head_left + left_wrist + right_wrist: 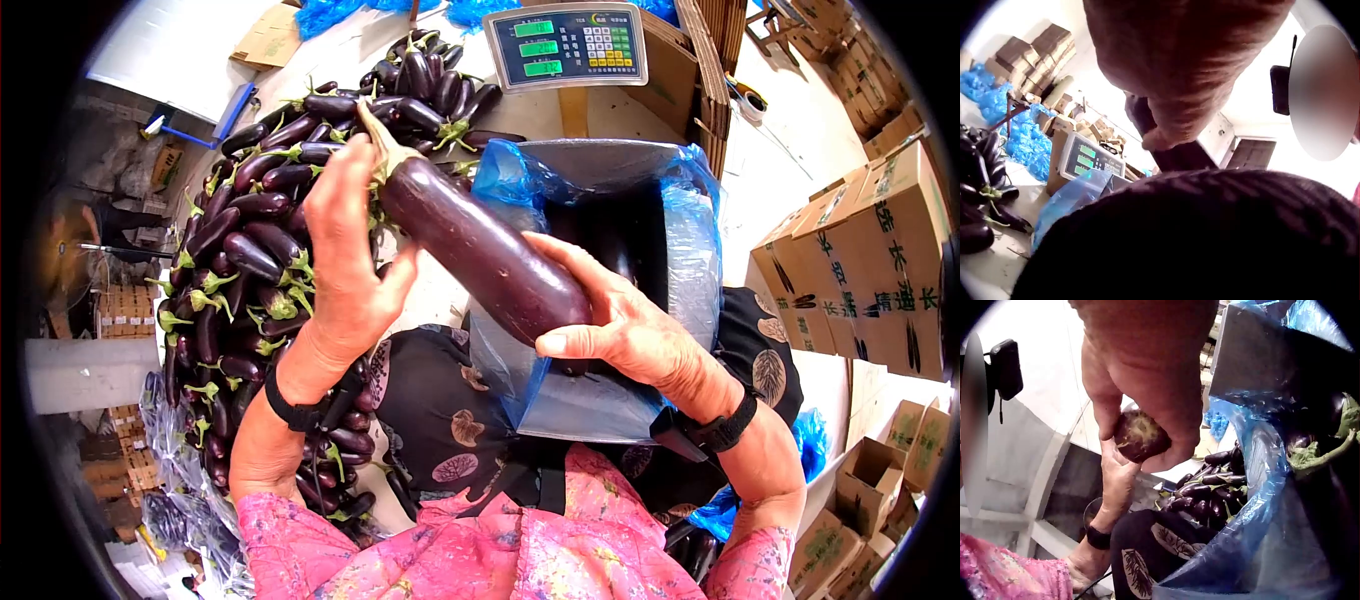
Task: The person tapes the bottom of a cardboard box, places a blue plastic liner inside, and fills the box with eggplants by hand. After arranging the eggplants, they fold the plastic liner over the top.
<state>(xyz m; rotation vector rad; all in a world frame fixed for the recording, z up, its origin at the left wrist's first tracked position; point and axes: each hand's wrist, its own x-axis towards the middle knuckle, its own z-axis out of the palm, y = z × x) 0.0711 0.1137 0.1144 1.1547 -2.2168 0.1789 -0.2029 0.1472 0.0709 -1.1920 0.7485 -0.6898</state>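
A large dark purple eggplant (pixel 480 250) slants above the lap, its pale green stem up at the left. My right hand (pixel 640 320) grips it near the blunt lower end, thumb on the near side and fingers along the far side. That blunt end (pixel 1141 436) shows between thumb and fingers in the right wrist view. Beside the stem end, my left hand (pixel 350 250) has its fingers extended and its thumb spread, the fingertips right at the stem. Just under the right hand stands a box lined with blue plastic (pixel 692 260), with eggplants inside.
A large heap of eggplants (pixel 260 230) spreads along the left and back. Behind the lined box is a scale display (pixel 568 48) with lit green readouts. Printed cartons (pixel 860 260) stand at the right; blue plastic bags (pixel 1022 137) lie in the background.
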